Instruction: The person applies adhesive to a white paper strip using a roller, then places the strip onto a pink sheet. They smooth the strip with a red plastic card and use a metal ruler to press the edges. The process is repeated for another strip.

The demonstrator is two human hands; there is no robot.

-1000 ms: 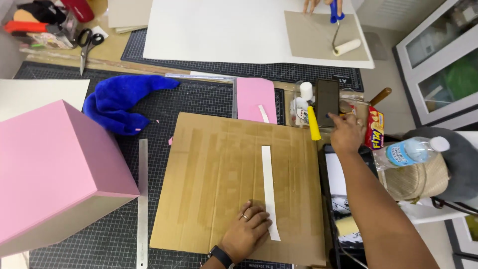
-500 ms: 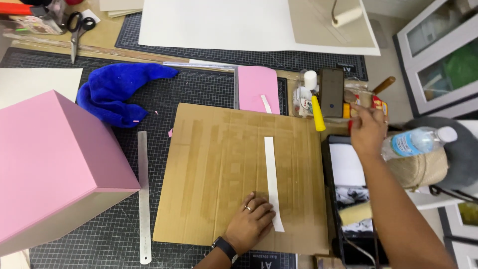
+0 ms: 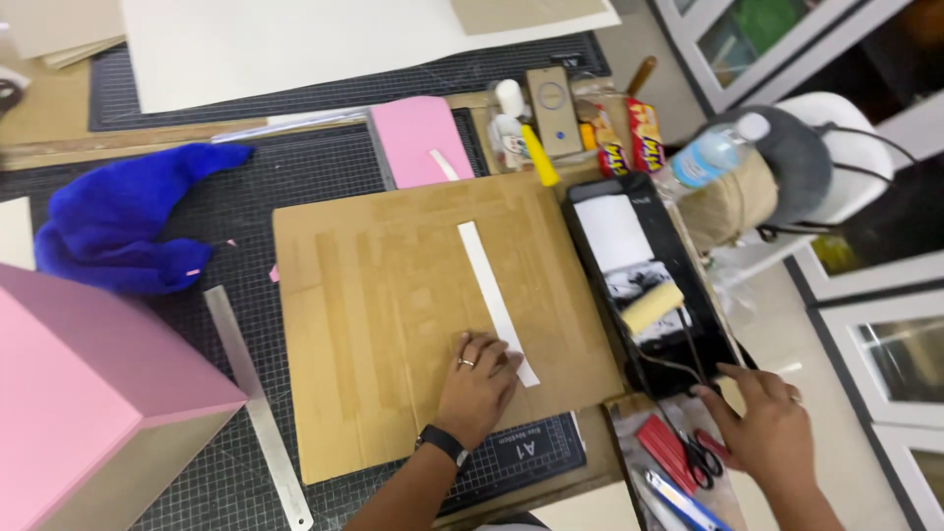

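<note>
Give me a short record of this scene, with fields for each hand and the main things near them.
left hand: flat on the cardboard sheet, fingers holding down the white paper strip
right hand: open, beside the black tray, at the paint roller's wire handle
paint roller: lying in the tray
scissors: red handles, under the right hand

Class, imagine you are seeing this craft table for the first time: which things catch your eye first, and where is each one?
A big pink box fills the lower left corner, with a bright blue cloth crumpled just above it. In the middle lies a brown cardboard sheet carrying a white paper strip, whose lower end the left hand presses down. To its right sits a black paint tray holding a roller.
</note>
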